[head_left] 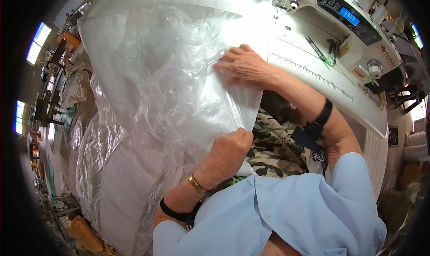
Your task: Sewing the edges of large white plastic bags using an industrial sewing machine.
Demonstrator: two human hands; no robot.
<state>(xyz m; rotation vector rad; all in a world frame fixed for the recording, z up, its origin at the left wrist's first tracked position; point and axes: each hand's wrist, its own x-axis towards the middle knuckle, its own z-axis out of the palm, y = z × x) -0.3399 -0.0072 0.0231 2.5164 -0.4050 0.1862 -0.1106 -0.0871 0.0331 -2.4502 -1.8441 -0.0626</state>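
Observation:
A large white sheet (123, 180) with clear crinkled plastic film (165, 72) over it spreads across the left and middle. My left hand (226, 155) is closed on the sheet's near right edge, in front of my lap. Pleats run upward from that grip. Farther up the same edge, my right hand (251, 68) rests on the film and sheet, its fingers apart and slightly blurred. Whether the film is fastened to the sheet cannot be made out.
At the upper right stands a white sewing machine (354, 30) with a lit display. Black-handled thread snips (317, 48) lie on its table (286, 45), near a printed ruler scale (309, 72). More plastic-covered material (96, 144) piles up at the left.

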